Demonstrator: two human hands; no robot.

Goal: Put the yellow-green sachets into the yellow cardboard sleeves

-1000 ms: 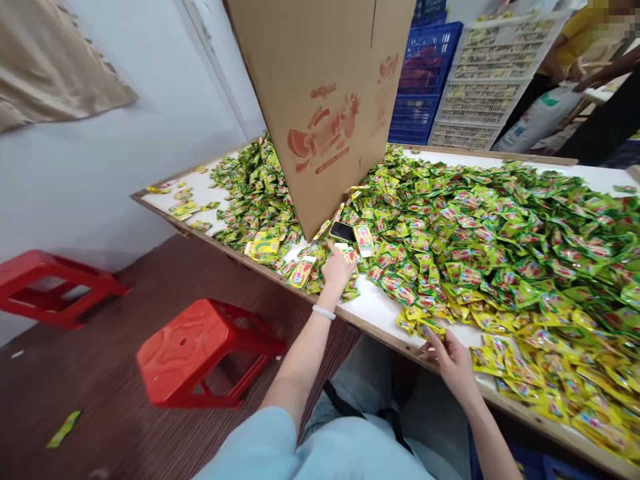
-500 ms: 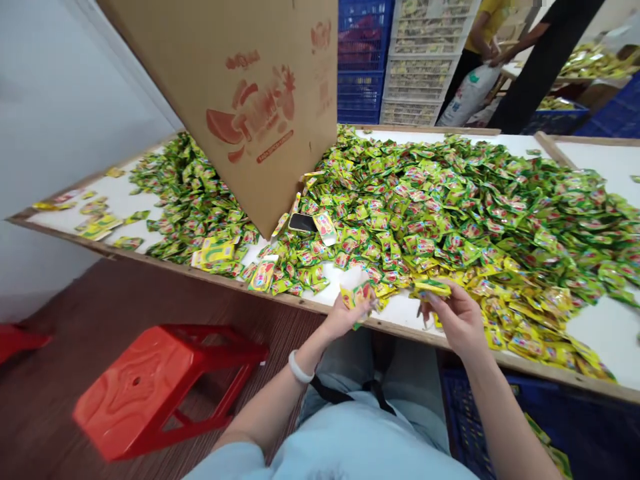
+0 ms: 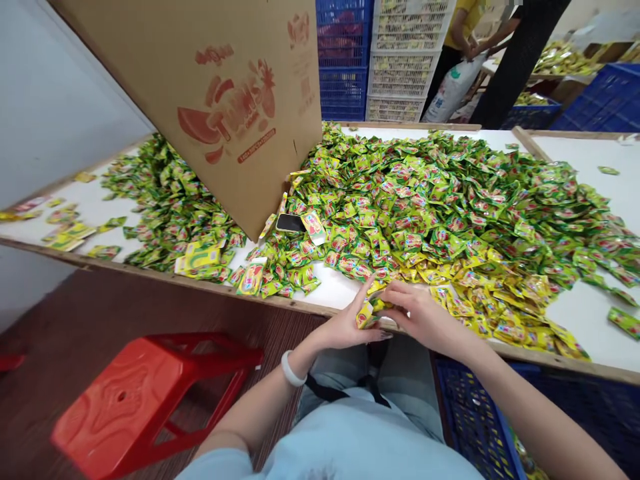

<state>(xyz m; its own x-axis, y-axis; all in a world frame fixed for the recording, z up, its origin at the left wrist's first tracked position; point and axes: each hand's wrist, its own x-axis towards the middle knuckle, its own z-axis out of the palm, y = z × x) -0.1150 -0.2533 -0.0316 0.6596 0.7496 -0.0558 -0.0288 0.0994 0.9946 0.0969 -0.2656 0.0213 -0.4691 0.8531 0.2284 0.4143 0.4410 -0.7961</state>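
Observation:
At the table's front edge, my left hand (image 3: 347,325) is wrapped round a small yellow box (image 3: 365,315). My right hand (image 3: 417,313) meets it from the right, its fingers closed on yellow-green packets (image 3: 381,304) at the box. How far the packets are inside the box is hidden by my fingers. Behind my hands lies a large heap of green candy packets (image 3: 400,193), with yellow packets (image 3: 480,293) along its front. A flattish yellow box (image 3: 251,277) and a black phone (image 3: 290,223) lie to the left of my hands.
A tall cardboard carton (image 3: 225,120) stands on the table at left. A red stool (image 3: 125,400) is on the floor at left, a blue crate (image 3: 475,413) under the table at right. Stacked crates (image 3: 403,73) and people holding a white sack (image 3: 453,87) are behind.
My right hand has moved left with its packets to meet my left hand at the box. The box has turned in my left hand. The whole view has shifted slightly.

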